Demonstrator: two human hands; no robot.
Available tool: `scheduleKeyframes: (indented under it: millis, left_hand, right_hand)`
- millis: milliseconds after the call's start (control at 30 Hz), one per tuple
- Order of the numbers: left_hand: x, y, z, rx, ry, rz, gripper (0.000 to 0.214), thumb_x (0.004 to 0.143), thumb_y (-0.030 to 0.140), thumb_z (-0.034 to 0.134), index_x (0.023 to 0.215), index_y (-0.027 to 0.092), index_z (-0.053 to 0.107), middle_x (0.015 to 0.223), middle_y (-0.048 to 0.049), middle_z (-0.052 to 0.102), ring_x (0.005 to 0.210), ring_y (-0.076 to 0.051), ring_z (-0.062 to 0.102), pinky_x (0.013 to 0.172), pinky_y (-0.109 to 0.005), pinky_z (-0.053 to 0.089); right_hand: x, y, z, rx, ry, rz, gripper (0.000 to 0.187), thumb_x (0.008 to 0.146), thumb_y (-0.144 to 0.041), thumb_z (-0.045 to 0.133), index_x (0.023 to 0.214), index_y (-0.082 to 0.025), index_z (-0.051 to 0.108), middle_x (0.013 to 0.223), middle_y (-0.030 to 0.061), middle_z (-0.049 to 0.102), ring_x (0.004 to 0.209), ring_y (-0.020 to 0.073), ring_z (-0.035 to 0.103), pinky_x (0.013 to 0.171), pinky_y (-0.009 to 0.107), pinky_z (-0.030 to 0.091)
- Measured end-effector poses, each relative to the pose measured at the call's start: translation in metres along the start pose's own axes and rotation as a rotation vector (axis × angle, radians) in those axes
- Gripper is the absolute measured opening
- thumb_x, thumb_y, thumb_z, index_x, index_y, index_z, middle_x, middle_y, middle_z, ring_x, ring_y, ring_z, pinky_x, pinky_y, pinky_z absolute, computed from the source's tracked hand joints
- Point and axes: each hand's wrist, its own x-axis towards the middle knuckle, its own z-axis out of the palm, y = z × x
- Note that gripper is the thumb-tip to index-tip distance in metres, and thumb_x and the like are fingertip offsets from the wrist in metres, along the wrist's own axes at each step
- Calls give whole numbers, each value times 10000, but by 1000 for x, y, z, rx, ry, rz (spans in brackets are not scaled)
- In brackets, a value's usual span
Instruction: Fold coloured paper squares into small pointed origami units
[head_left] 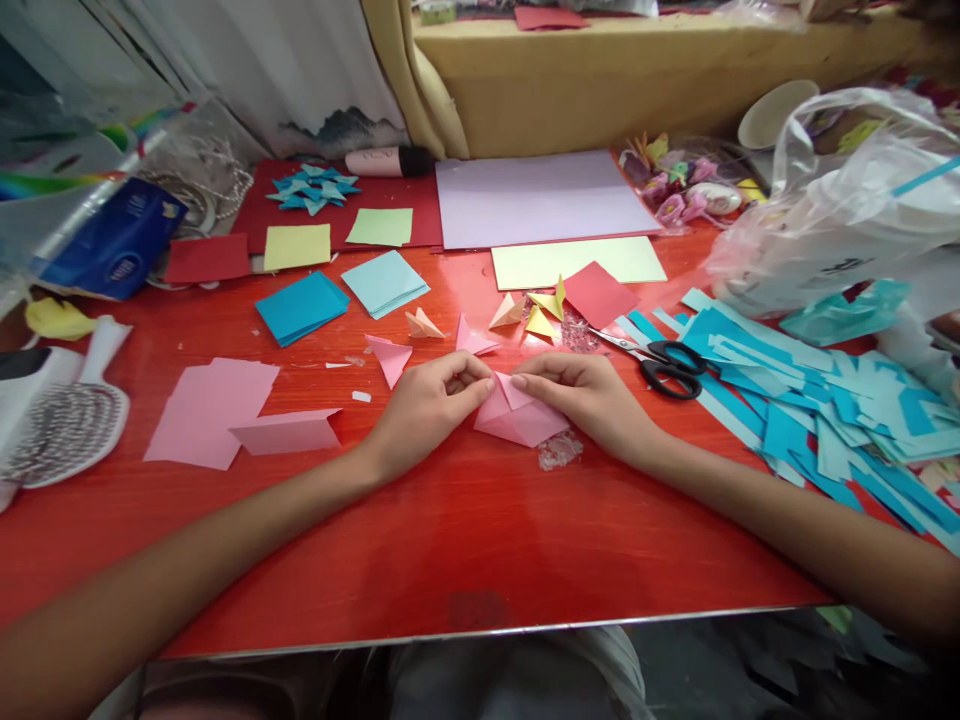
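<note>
A pink folded paper piece point(519, 418) lies on the red table point(465, 540) between my hands. My left hand point(424, 405) pinches its left corner with curled fingers. My right hand point(589, 392) presses and pinches its top flap from the right. Small folded pink point(390, 357), orange point(422, 323) and yellow point(541, 322) paper shapes lie just beyond my hands.
Black-handled scissors point(660, 365) lie right of my right hand. Blue paper strips point(810, 410) cover the right side below a plastic bag point(847, 200). Pink sheets point(210, 410), blue square stacks point(300, 305), a hairbrush point(67, 425) and a lilac sheet point(536, 195) lie around.
</note>
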Motion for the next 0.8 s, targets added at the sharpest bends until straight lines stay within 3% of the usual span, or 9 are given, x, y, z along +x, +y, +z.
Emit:
scheduleKeyframes:
  millis: [567, 800]
  left_hand:
    - [1, -1, -1, -10, -9, -23, 170, 814, 317, 529, 785, 162, 594, 766, 6, 602, 714, -112, 530, 658, -218, 400]
    - [0, 5, -2, -25, -31, -43, 174, 833, 299, 503, 746, 160, 559, 657, 36, 511, 574, -70, 432, 579, -200, 359]
  right_hand:
    - [0, -1, 2, -97, 21, 1, 250, 802, -366, 580, 759, -130, 650, 705, 22, 623, 609, 101, 504, 527, 214, 364]
    - [0, -1, 3, -55, 20, -10, 226, 800, -343, 583, 738, -129, 623, 696, 20, 611, 604, 99, 511, 529, 218, 375]
